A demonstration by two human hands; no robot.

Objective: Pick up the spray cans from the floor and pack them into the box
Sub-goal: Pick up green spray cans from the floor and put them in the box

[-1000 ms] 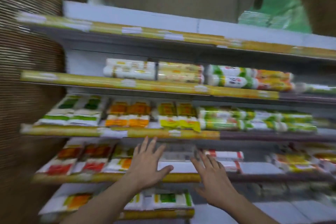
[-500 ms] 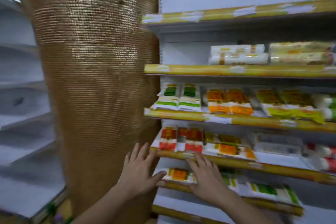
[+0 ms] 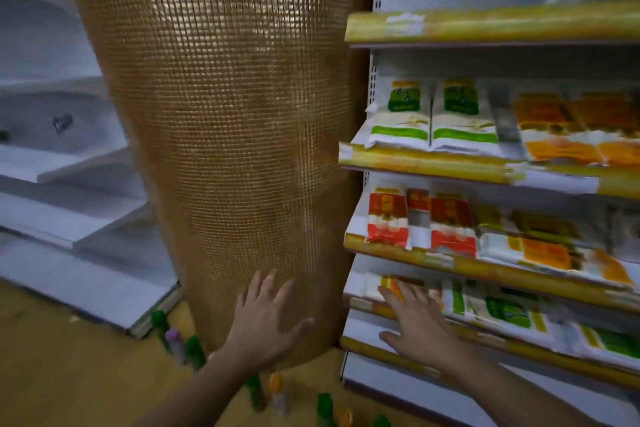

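Both hands are up and out in front, and neither holds anything. The left hand is splayed wide against the backdrop of the gold-tiled pillar. The right hand is just as flat and spread before the lowest tiers of the shelving, over the noodle-style packets. Whether either palm touches anything, I can't tell.

The prize is down below. The spray cans stand upright on the wooden floor, one cluster with green and purple caps at the foot of the pillar, near the corner of the white shelf unit. A second scatter of green and orange caps sits lower in view, between the two forearms. They're blurred, so no count from me. The box is nowhere in view.

So this looks like the approach: nothing picked, nothing packed. To do it well, I'd say drop low and get the eyes on the cans first. Take the near scatter before the cluster tucked by the pillar. Close round each body mid-height rather than the cap, since caps can pop off. They stand close together, so come in from above, or a neighbour may topple and roll under the shelving. And find that box before loading both hands.
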